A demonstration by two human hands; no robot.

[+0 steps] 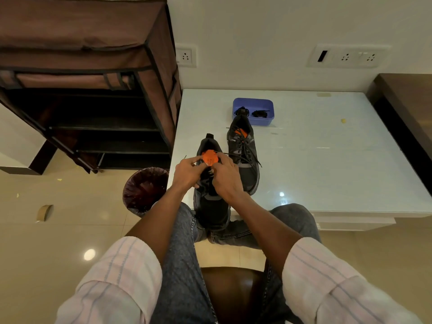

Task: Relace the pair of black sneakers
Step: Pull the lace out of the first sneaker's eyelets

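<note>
Far left stands a brown fabric shoe rack (pixel 88 73) with dark open shelves, and right of it your white table (pixel 327 160) runs back to the wall. A dark wooden cabinet (pixel 406 106) edges the far right. On the floor near the table's left corner sits a round bin (pixel 145 190) with a dark liner, and a roll of tape (pixel 45 212) lies further left.

You sit on a brown stool (pixel 231 291), knees in blue jeans (pixel 182 253), sleeves rolled. The near sneaker (pixel 211 204) rests with its toe on your lap and its heel on the table's near edge, orange tongue (pixel 210 157) raised. Your left hand (pixel 187 173) curls at the left of the tongue and your right hand (pixel 225 177) at the right, both with fingers pinched at the upper eyelets on the black lace (pixel 230 155) (its 1 loose strand trails right).

The second sneaker (pixel 244 155) lies flat just beside it to the right, loosely laced. Touching its far heel is a blue tray (pixel 253 104) holding 2 bundles of black laces (pixel 259 113).
</note>
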